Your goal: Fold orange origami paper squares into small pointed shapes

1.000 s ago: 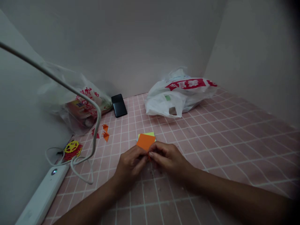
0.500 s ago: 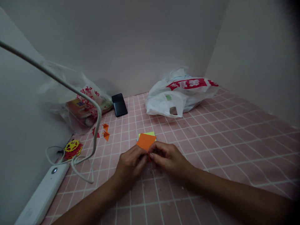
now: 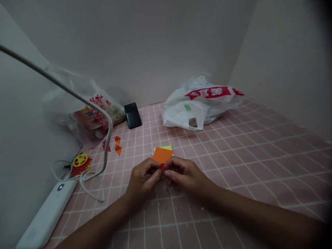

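Note:
Between the fingertips of both hands is a small folded piece of orange paper point(image 3: 162, 168), mostly covered by the fingers. My left hand point(image 3: 143, 177) pinches it from the left, thumb and forefinger together. From the right, my right hand point(image 3: 184, 174) grips it the same way. Just beyond the fingers lies a flat square of orange paper point(image 3: 162, 155) on top of a yellow-green sheet point(image 3: 167, 148). Farther left on the pink checked cloth rest small folded orange paper shapes point(image 3: 118, 149) and a red one point(image 3: 105, 145).
A white power strip point(image 3: 49, 214) and a looped pale cable point(image 3: 106, 152) occupy the left side, near yellow and red gear-like pieces point(image 3: 80, 160). Behind are a clear plastic bag point(image 3: 90, 121), a black phone point(image 3: 133, 116) and a white plastic bag point(image 3: 202, 105) against the wall.
My left fingers have shifted slightly, and the thumb lies a little differently on the folded orange paper. More of its edge shows between the hands. The view has moved very slightly.

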`<state>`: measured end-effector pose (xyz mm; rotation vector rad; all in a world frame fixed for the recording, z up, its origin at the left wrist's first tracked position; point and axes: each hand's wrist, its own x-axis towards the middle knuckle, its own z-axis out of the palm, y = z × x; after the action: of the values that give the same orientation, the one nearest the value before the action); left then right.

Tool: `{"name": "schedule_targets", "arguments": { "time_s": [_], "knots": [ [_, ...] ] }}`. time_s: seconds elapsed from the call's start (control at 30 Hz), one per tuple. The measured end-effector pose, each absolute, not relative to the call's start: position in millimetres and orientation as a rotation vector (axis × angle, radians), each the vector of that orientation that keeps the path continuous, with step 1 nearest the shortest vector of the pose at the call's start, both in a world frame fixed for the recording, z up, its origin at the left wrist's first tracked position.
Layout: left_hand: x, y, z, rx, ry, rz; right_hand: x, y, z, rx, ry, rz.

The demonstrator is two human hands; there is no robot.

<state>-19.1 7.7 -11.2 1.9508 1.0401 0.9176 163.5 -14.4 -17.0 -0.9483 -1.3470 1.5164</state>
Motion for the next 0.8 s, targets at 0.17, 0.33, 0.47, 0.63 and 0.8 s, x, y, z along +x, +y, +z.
{"name": "schedule_targets", "arguments": {
  "time_s": [0.17,0.33,0.47,0.63,0.8],
  "knots": [
    [-18.6,6.5,-9.4,1.865,1.03,0.918,163.1,-14.7,-16.8,-0.972,-1.261,1.624],
    [-19.0,7.4,-12.9,1.764,1.01,0.911,162.6,-14.6,-17.0,-0.985,-1.162,1.714],
    [-19.3,8.3,-14.2,1.758,0.985,0.926,162.7,-14.4,-19.6,-0.963,-1.121,1.741],
    [-18.7,8.4,-12.5,1.786,0.99,0.926,162.6,-13.6,-21.7,-0.95,-1.111,1.756],
    [-18.9,8.3,-14.2,1.764,0.996,0.912,162.6,-12.2,-24.8,-0.915,-1.078,1.8]
  ]
}}
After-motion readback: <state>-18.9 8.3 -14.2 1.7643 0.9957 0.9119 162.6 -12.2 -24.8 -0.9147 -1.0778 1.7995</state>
